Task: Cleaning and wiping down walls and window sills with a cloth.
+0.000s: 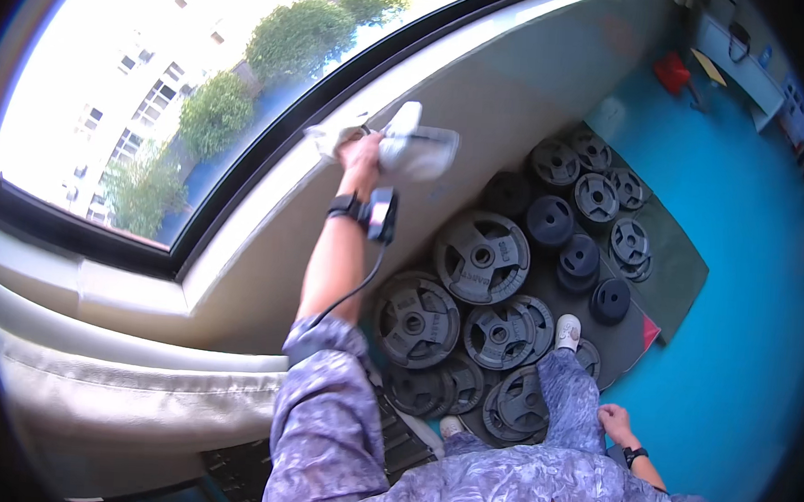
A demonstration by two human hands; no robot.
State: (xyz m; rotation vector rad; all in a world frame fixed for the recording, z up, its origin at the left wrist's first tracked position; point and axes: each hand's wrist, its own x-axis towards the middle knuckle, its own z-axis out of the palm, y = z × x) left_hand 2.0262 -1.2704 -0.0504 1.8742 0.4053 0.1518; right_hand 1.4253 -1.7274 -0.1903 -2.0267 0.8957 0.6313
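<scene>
My left hand [360,155] reaches out over the pale window ledge [278,200], gripping a white cloth [421,153]. The cloth is blurred; part of it lies over the ledge's edge and part hangs out in front of the wall below. A small device on a black strap [380,214] sits on the left wrist, with a cable running up the sleeve. My right hand [615,422] hangs beside my right thigh, fingers curled in, with nothing visible in them. The black-framed window [201,240] lies beyond my left hand.
Several large weight plates [483,257] and smaller dark plates [550,221] lie by the wall on dark mats [681,265], around my feet. A padded, light-coloured surface [143,380] lies at left. Blue floor [723,377] stretches right, towards a white table [739,67] and red object [672,73].
</scene>
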